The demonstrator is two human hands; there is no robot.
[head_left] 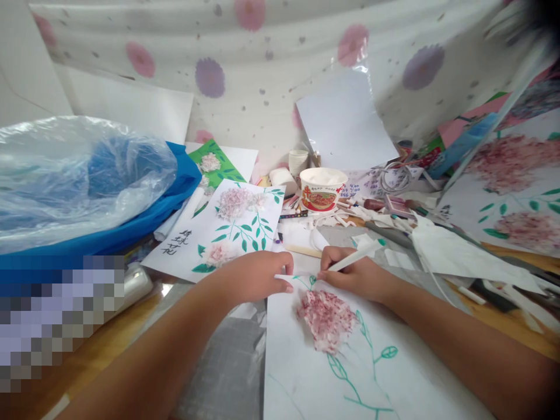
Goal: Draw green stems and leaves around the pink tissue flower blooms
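Right hand (354,273), grip pinching a white marker (359,256) at one o'clock from the pink flower (328,319), paper sheet (301,379) towards five o'clock, left hand (258,275) curled by its top corner, pinching or not I can't tell.

Your right hand (356,277) hid the tip of your marker (352,258). Bottom edge cut off your drawing sheet (306,364), left edge the plastic bag (65,186). Pixelation (56,315) masked lower left; top-right corner blurred.
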